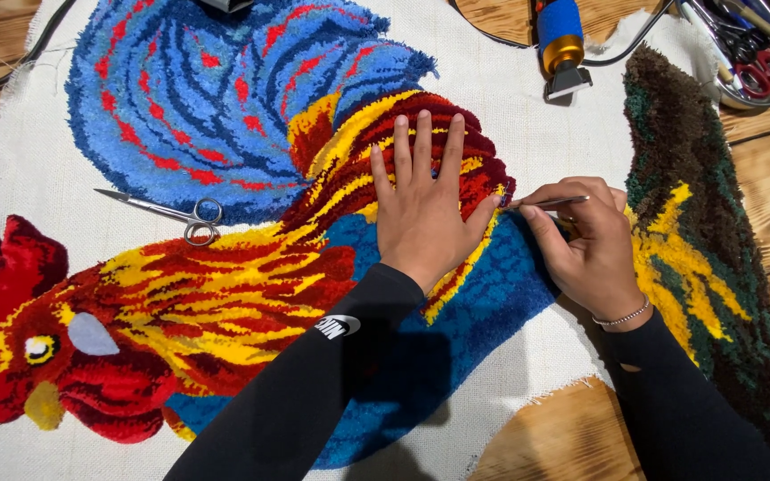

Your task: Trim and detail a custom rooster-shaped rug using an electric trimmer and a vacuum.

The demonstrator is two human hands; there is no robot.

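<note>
Rug: multicoloured tufted rooster rug (pixel 225 294) lay on white backing cloth.
Left hand (pixel 422 209): spread flat, pressing pile.
Right hand (pixel 585 240): pinched thin metal tool (pixel 545 202).

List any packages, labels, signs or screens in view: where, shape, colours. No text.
No packages, signs or screens.
Logo patch: on the left forearm of the black sleeve, small white mark lying over the rooster rug.

A single head-worn camera looks steeply down, close over the tufted rug (pixel 225 267) on the table.
</note>
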